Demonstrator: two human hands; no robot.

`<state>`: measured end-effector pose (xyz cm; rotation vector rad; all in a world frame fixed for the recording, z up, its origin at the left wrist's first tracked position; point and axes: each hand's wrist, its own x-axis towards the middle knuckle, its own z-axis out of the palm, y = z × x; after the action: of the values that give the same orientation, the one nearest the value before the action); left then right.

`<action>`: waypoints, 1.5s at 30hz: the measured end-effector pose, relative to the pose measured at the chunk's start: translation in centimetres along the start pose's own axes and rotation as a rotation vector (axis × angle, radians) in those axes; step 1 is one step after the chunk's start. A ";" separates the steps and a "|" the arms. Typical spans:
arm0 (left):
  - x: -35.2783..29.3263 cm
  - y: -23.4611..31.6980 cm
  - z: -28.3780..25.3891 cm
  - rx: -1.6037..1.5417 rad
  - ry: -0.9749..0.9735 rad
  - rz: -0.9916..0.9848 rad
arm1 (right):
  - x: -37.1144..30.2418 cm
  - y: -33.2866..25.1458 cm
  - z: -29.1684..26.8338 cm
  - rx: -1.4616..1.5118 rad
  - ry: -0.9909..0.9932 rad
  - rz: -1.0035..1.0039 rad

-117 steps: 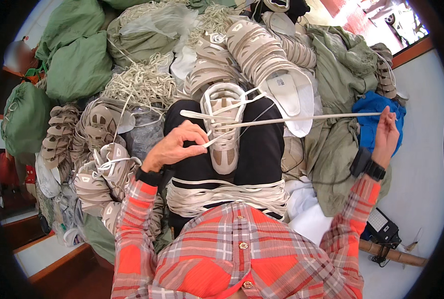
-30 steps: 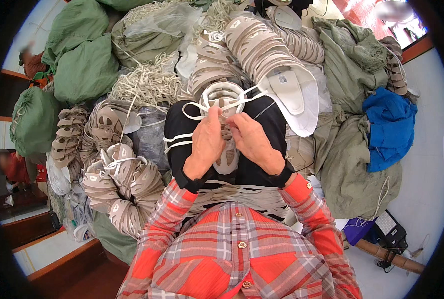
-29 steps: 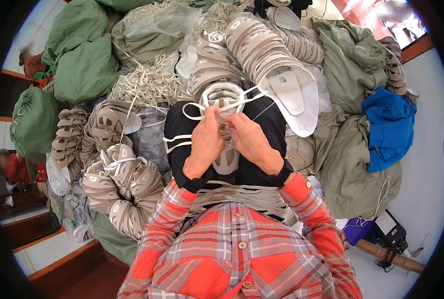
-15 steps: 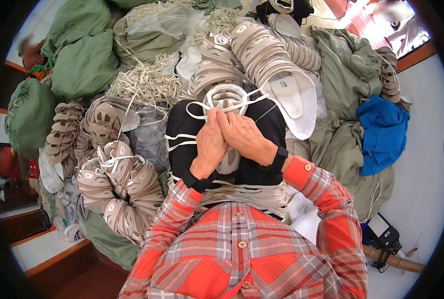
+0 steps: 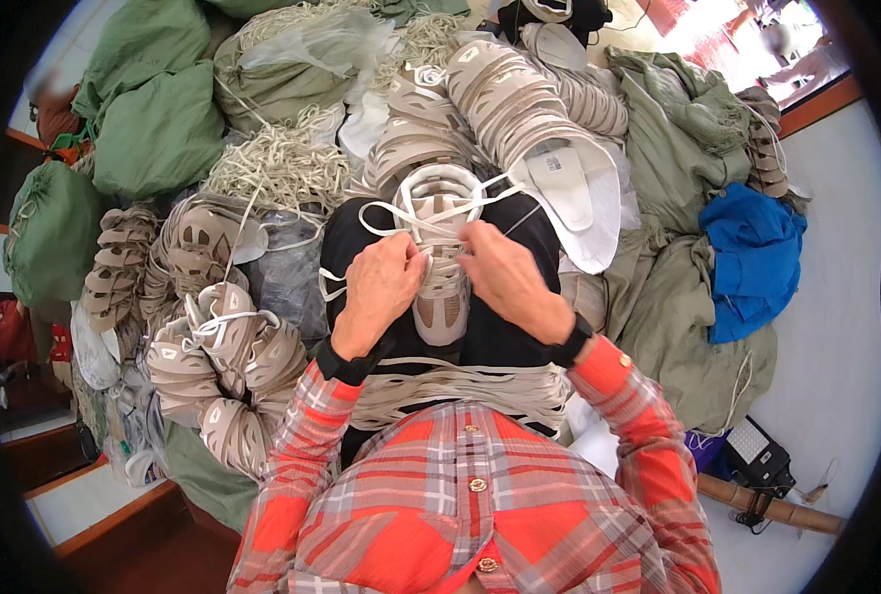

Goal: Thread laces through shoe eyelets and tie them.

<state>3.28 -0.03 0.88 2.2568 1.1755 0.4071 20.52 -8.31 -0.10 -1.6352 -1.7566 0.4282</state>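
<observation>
A beige shoe upper (image 5: 440,315) rests on my dark-trousered lap, its toe toward me and its padded collar facing away. White shoelace (image 5: 439,224) crosses the tongue and loops out past the collar on both sides. At the left edge of the lacing, my left hand (image 5: 381,282) is closed, with its fingertips pinching the lace. Opposite it, my right hand (image 5: 505,272) pinches the lace at the right edge. The fingertips of both hands are partly hidden. A bundle of loose laces (image 5: 450,391) lies across my lap, against my shirt.
Stacked beige uppers (image 5: 505,94) and a white insole-shaped piece (image 5: 564,193) lie just beyond my knees. More bundled uppers (image 5: 228,346) sit at left, near a heap of laces (image 5: 277,168). Green sacks (image 5: 168,134), a blue cloth (image 5: 754,262) and a black lamp-like device (image 5: 757,455) surround me.
My hands have moved apart, from together over the collar to either side of the lacing, and closer to me. The upper's toe is now uncovered. The whole view has shifted slightly.
</observation>
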 end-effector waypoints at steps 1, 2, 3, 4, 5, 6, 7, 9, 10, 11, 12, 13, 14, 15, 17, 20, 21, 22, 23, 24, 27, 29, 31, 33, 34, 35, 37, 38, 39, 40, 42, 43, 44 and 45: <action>0.0 0.1 -0.4 0.002 0.002 0.000 | 0.5 0.0 0.8 -0.012 0.002 -0.036; 0.0 0.1 -0.8 -0.031 -0.071 -0.051 | 1.0 -0.1 1.3 -0.039 -0.006 -0.012; 0.0 0.1 -1.1 -0.065 -0.144 -0.102 | 1.3 -0.1 1.6 -0.066 -0.015 0.011; -0.2 -0.3 -1.6 -0.063 -0.143 -0.106 | 1.6 -0.2 1.8 -0.063 -0.017 0.009; -0.4 -0.8 -2.0 -0.204 -0.218 -0.101 | 2.0 -0.3 1.8 0.040 -0.002 0.044; -0.5 -1.3 -2.6 -0.346 -0.292 -0.094 | 2.2 -0.4 1.9 0.142 0.013 0.080; -1.0 -1.2 -3.7 -0.349 -0.297 -0.095 | 1.7 -0.2 1.4 0.073 0.056 0.080; -2.3 0.4 -7.0 -0.790 -0.501 0.073 | -0.5 1.4 -2.2 -0.042 0.230 -0.002; -2.9 0.7 -7.8 -0.925 -0.429 0.274 | -1.9 1.7 -5.3 -0.145 0.282 0.070; -3.4 0.9 -8.3 -1.055 -0.351 0.475 | -3.7 2.8 -8.5 -0.229 0.337 0.217; -3.7 1.3 -9.3 -0.922 -0.379 0.442 | -4.7 2.6 -11.5 -0.208 0.408 0.422; -3.7 1.3 -9.0 -0.929 -0.385 0.449 | -6.7 3.8 -13.2 -0.225 0.433 0.445; -3.7 1.2 -8.2 -0.800 -0.374 0.454 | -8.2 4.9 -14.0 -0.235 0.455 0.461; -3.6 1.0 -7.3 -0.676 -0.369 0.465 | -9.0 5.6 -14.0 -0.246 0.460 0.467; -4.1 0.1 -6.3 -0.435 -0.256 0.271 | -10.8 7.3 -13.3 -0.398 0.283 0.465; -4.3 -1.2 -6.3 -0.213 -0.053 -0.020 | -11.8 7.9 -11.3 -0.613 -0.016 0.302; -4.5 -1.0 -6.6 -0.206 -0.050 -0.022 | -8.7 4.2 -10.8 -0.682 -0.184 0.407; -4.5 -0.8 -6.9 -0.229 -0.053 -0.031 | -6.1 1.9 -9.8 -0.517 -0.033 0.393; -4.6 -0.6 -7.1 -0.257 -0.056 -0.041 | -3.7 0.2 -8.6 -0.356 0.114 0.376; -4.6 -0.9 -6.8 -0.229 -0.045 0.028 | -1.9 -0.4 -7.0 -0.137 0.062 0.368; -4.6 -0.9 -7.0 -0.184 -0.055 -0.023 | 1.5 -0.4 -3.3 0.074 -0.281 0.426; -4.8 -1.1 -7.1 -0.216 -0.066 -0.043 | 2.2 -0.5 -2.2 0.232 -0.416 0.514; -4.9 -1.4 -7.0 -0.251 -0.080 -0.067 | 2.6 -0.9 -1.5 0.259 -0.463 0.565; -5.1 -1.7 -6.8 -0.210 -0.079 -0.013 | 2.6 -1.8 -1.2 0.396 -0.436 0.746; -5.1 -1.7 -6.9 -0.211 -0.079 -0.013 | 2.2 -1.7 -1.2 0.480 -0.398 0.717; -4.9 -1.7 -7.2 -0.238 -0.126 -0.072 | 1.6 -1.5 -1.7 0.479 -0.397 0.719; -4.4 -1.9 -6.8 -0.269 -0.173 -0.128 | 0.2 -1.3 -3.9 0.630 -0.462 0.755; -3.9 -2.0 -6.0 -0.193 -0.188 -0.033 | -0.9 -1.0 -5.3 0.428 -0.440 0.676; -3.4 -1.9 -5.3 -0.116 -0.201 0.056 | -2.2 -0.3 -7.1 0.230 -0.419 0.591; -3.1 -1.0 -4.7 -0.145 -0.192 0.145 | -3.6 0.3 -9.9 -0.073 -0.252 0.350; -2.2 0.4 -3.5 -0.173 -0.021 0.309 | -6.6 2.7 -16.1 -0.569 0.008 0.357; -1.3 0.5 -2.9 -0.209 0.090 0.424 | -8.1 4.1 -19.9 -0.567 0.121 0.364; -0.8 0.6 -3.1 -0.253 0.006 0.312 | -9.4 4.5 -22.6 -0.793 0.137 0.460; -0.1 0.8 -3.4 -0.310 -0.081 0.209 | -11.6 5.3 -24.8 -0.750 0.191 0.454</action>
<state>2.08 0.65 4.06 2.1058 0.7778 0.5341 40.78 -23.90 10.96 -2.5179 -1.4682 -0.2326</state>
